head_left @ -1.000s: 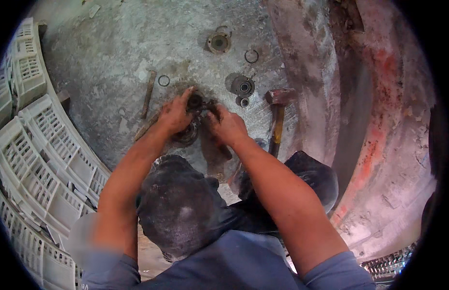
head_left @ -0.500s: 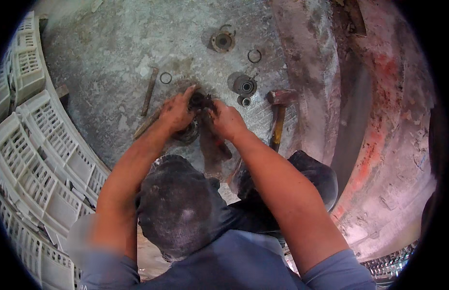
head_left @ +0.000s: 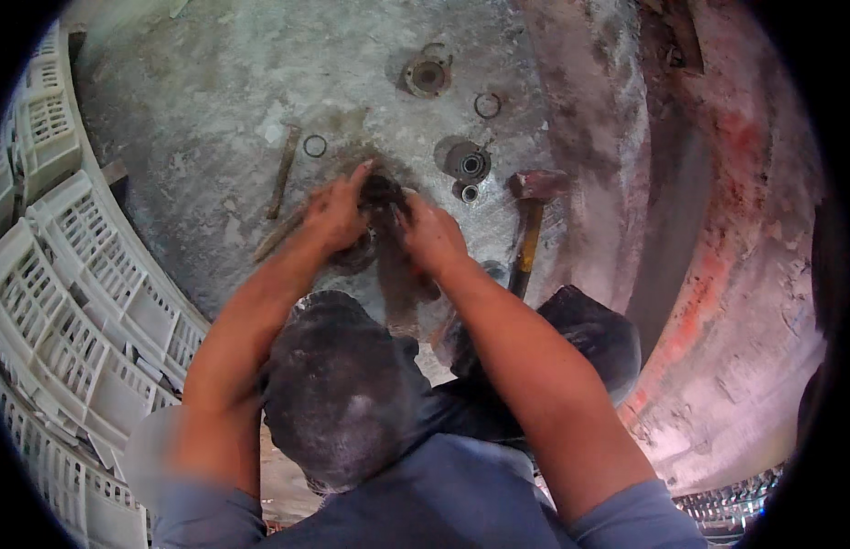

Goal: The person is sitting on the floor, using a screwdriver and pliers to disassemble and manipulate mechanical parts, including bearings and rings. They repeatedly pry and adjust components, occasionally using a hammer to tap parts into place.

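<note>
A dark, greasy round metal part (head_left: 380, 191) is held between my two hands above the floor. My left hand (head_left: 336, 212) is closed on its left side, the index finger stretched along the far edge. On the other side my right hand (head_left: 432, 229) grips it with bent fingers; those fingertips are partly hidden and blurred. Under my left hand lies another dark round part (head_left: 356, 253), mostly covered by the wrist. A dark stained strip (head_left: 399, 274) shows on the floor between my forearms; its kind is unclear.
A hammer (head_left: 529, 229) with a yellowish handle lies to the right. Beyond my hands are a flanged metal hub (head_left: 427, 77), a bearing-like part (head_left: 470, 164), a small ring (head_left: 470, 193) and thin rings (head_left: 314, 145). A flat bar (head_left: 283, 172) lies left; white plastic crates (head_left: 96, 247) line that side.
Both hands stay on the round metal part, which looks slightly turned and more blurred. The floor objects sit slightly further right in the picture, as the view has shifted a little.
</note>
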The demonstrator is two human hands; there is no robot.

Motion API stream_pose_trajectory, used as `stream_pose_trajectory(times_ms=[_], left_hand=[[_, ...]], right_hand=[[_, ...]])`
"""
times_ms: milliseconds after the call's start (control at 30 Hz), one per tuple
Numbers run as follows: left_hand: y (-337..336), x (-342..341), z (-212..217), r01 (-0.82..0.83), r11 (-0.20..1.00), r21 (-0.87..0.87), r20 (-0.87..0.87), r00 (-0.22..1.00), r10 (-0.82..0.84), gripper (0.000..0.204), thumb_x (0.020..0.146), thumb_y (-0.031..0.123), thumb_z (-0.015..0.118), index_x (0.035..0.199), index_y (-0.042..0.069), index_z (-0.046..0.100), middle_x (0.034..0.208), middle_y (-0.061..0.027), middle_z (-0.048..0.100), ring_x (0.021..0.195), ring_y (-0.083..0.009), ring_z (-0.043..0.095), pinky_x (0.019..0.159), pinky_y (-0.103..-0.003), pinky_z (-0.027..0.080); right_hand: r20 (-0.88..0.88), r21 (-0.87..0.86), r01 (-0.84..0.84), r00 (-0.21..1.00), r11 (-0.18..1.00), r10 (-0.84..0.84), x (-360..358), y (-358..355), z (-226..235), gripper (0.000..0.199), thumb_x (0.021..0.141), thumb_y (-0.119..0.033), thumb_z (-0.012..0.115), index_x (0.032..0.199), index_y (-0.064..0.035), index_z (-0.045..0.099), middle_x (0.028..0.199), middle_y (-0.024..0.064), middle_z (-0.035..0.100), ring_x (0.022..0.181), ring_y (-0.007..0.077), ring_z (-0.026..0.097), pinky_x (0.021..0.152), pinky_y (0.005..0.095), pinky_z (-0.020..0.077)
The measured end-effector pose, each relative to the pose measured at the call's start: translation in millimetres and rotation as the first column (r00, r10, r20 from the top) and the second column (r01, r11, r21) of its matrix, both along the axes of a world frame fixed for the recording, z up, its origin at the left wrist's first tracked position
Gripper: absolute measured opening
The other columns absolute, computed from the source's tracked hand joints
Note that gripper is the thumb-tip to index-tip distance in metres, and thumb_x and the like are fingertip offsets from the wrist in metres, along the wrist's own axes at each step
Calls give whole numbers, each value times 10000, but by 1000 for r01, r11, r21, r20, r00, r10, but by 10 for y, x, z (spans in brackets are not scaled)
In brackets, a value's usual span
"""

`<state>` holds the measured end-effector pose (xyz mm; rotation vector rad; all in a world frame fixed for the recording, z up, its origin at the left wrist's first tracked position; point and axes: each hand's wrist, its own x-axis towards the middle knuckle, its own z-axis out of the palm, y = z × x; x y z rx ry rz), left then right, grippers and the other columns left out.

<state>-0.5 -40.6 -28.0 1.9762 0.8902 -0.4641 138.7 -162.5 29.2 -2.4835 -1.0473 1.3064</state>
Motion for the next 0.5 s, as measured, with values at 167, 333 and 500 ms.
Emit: stream_pose_trajectory(times_ms=[167,333,500], left_hand=[[106,150,205,33,992,-122,-37,999,-38,767,833,197,673,1496,293,299,1275,-195,527,1221,-409,494,1042,-487,396],[70,104,165,-2,996,-93,-49,999,-3,756,842,200,668,1498,288,303,1280,-197,520,1219,-413,491,1042,-488,393],[100,134,187,-2,989,-149,-46,999,-5,745,855,219,662,1500,294,296,1286,-188,513,1217,-419,486,1058,-487,376]], right_hand=[[-55,-17,68,996,998,-69,76,-19,-38,340,928,-254,533,1241,-122,556,968,241,668,936,441,623,782,529,491],[-91,-16,80,993,997,-81,66,-3,-8,347,931,-258,537,1253,-133,563,989,223,672,936,436,624,788,523,489],[-83,-27,87,993,996,-89,60,52,63,345,922,-243,550,1252,-148,575,998,219,672,935,436,622,795,513,486]])
